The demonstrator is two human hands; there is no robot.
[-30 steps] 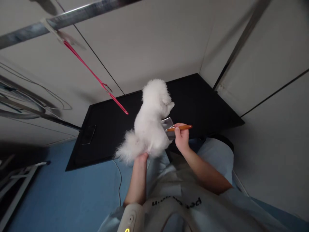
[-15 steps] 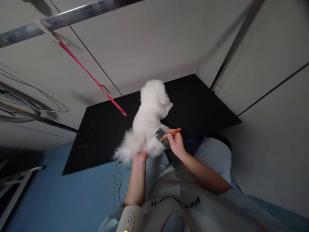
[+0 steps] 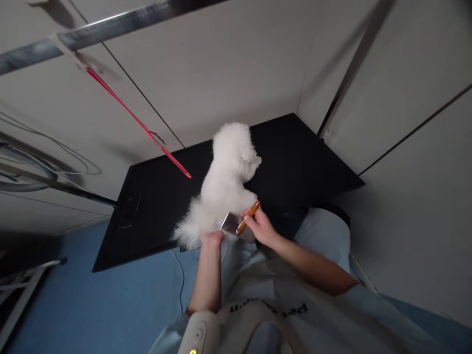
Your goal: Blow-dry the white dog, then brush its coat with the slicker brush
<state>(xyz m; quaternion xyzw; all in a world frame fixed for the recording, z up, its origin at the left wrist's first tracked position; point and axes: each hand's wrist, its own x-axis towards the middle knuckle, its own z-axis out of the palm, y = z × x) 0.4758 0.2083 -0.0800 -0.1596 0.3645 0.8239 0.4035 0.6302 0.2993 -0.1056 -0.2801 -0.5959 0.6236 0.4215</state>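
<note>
A fluffy white dog [image 3: 224, 172] lies on the black table [image 3: 295, 157], its bushy tail [image 3: 190, 228] toward the near left edge. My left hand [image 3: 213, 239] is closed at the dog's rear, around what looks like a hind leg; fur hides most of the fingers. In my right hand [image 3: 260, 226] is a slicker brush [image 3: 252, 211], held by its orange-brown wooden handle. The brush's flat metal head lies against the fur of the hindquarters, just right of my left hand. The bristle side faces away from view.
A pink-red grooming loop [image 3: 138, 120] hangs from a metal bar [image 3: 121, 27] over the table's left part. Upright posts [image 3: 341, 96] stand by the wall. At far left are a hose [image 3: 27, 184] and a white frame [image 3: 27, 290]. A cable [image 3: 182, 280] hangs below the table.
My right hand has brought the brush left and down, closer to my left hand, and the handle has tilted more steeply. My left hand and the dog stay nearly in place.
</note>
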